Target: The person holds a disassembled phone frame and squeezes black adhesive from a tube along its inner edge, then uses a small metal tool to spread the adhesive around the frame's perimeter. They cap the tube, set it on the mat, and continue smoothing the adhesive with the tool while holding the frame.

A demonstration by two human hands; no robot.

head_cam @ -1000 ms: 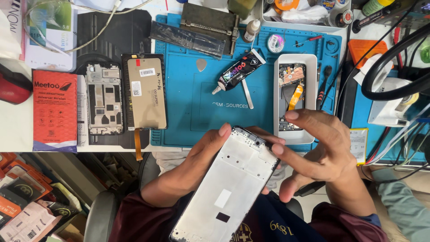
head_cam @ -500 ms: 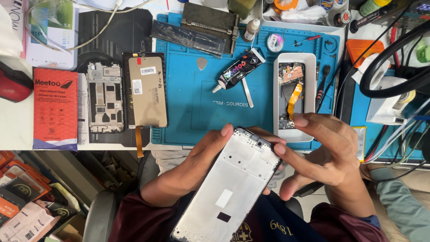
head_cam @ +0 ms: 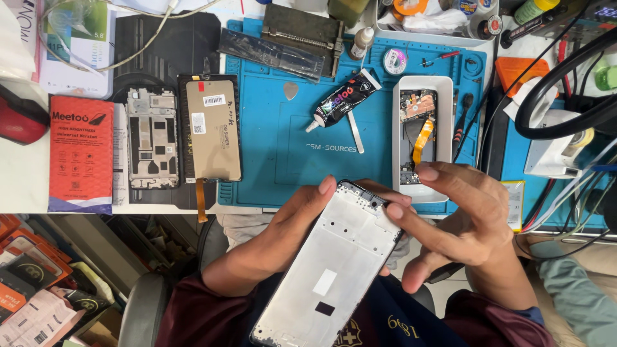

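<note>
Bright, even light falls from above onto my worktop (head_cam: 19, 186); nothing is dim. Shadows are soft and short: a faint one under my left hand (head_cam: 283, 238) and a darker patch beneath my right hand (head_cam: 463, 225). The white phone frame (head_cam: 328, 270) in my grip looks pale and nearly washed out, with a mild sheen along its edge. Beyond my grip, the blue mat (head_cam: 283, 148) is sharp and saturated. Focus holds across the view; the corners bend slightly from the wide lens.
</note>
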